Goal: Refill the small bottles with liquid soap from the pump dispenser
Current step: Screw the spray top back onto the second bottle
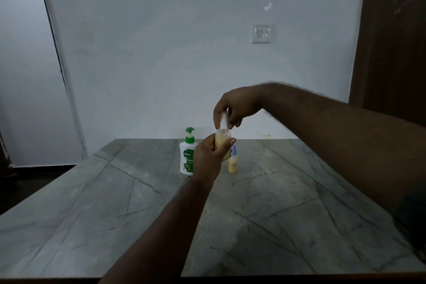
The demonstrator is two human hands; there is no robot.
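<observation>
A small clear bottle (222,139) filled with yellowish soap is held above the table in my left hand (211,159), which wraps around its body. My right hand (235,108) comes down from above, its fingertips pinched on the bottle's white cap (223,122). Behind my left hand stands the white pump dispenser (187,157) with a green pump head. A second small bottle (232,163), yellow liquid with a blue cap, stands upright just right of it on the table.
The grey marble-patterned table (288,203) reaches back to a pale wall. A light switch (261,33) is on the wall. A dark wooden door frame (391,30) rises at the right.
</observation>
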